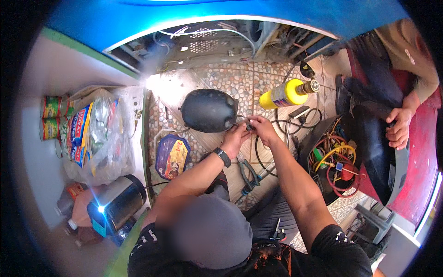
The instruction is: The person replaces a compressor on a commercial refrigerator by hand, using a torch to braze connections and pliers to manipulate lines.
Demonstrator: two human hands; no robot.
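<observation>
A black, rounded compressor (208,110) lies on a board on the pebbled floor. At its right end my left hand (234,139) and my right hand (263,131) meet, fingertips pinched together. What they pinch is small and dark, beside a thin tube or fitting at the compressor's end; I cannot make out its kind. A watch strap circles my left wrist. Just below my hands lie pliers (249,177) with blue-grey handles. A yellow gas cylinder (286,96) with a brass-coloured top leans at the upper right of my hands.
Left of my arm sits a plastic tub (172,157). A black tool bag (318,150) holds coloured hoses, with a black cable (315,115) nearby. At right another person's hand (400,127) rests by a dark panel. A blue open-bottomed cabinet (184,14) stands ahead; bagged goods (99,124) lie left.
</observation>
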